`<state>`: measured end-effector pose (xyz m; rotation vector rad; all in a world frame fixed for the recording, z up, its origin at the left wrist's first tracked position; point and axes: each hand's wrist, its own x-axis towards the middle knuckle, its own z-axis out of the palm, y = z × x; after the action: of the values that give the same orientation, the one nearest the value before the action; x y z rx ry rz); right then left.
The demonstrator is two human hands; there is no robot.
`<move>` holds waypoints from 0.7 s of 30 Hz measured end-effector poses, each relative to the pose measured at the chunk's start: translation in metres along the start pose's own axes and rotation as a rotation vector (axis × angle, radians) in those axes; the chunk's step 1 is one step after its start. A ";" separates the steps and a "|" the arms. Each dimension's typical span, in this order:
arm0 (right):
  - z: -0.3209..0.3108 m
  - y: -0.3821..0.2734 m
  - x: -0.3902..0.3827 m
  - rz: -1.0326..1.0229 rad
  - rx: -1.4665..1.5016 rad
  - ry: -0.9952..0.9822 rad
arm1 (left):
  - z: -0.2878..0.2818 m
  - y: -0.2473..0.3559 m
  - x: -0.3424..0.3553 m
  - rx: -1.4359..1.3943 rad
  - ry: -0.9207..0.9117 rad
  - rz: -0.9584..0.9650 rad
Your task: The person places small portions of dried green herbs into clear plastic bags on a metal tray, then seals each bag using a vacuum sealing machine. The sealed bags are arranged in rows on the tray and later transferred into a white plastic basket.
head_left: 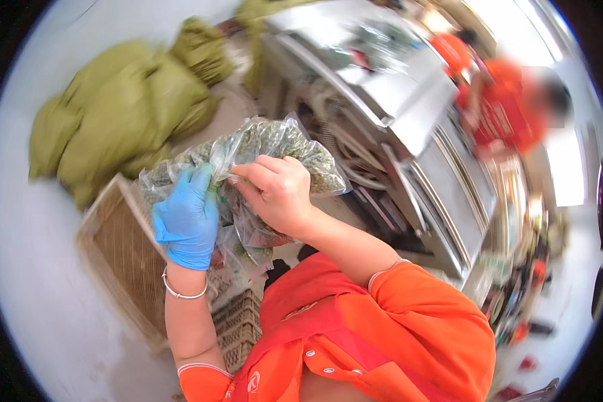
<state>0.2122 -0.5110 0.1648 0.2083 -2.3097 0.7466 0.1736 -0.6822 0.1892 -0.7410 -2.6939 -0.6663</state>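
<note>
A large clear plastic bag [261,142] full of small green, dried-looking pieces hangs between my hands in front of me. My left hand [189,218], in a blue glove, is closed on the gathered plastic near the bag's middle. Just to its right, my bare right hand [275,194] pinches the same plastic between thumb and fingers. Loose film and more filled clear plastic [238,241] lie below the hands. What the lower plastic holds is partly hidden by my hands and the film.
A brown plastic crate [124,261] stands at left, with stacked crates [238,328] near my body. Full olive-green sacks [120,114] lean at the far left. A steel table [409,80] bearing clear bags is ahead right; a person in orange [499,110] stands beyond it.
</note>
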 end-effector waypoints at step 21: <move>-0.551 0.454 -0.329 0.862 -0.829 0.713 | 0.480 0.761 0.089 -0.585 -0.447 1.214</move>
<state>0.6171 0.1563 0.0685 -1.2670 -1.7392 0.1087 0.4445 0.1738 0.0832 -2.5462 -1.6915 -0.9494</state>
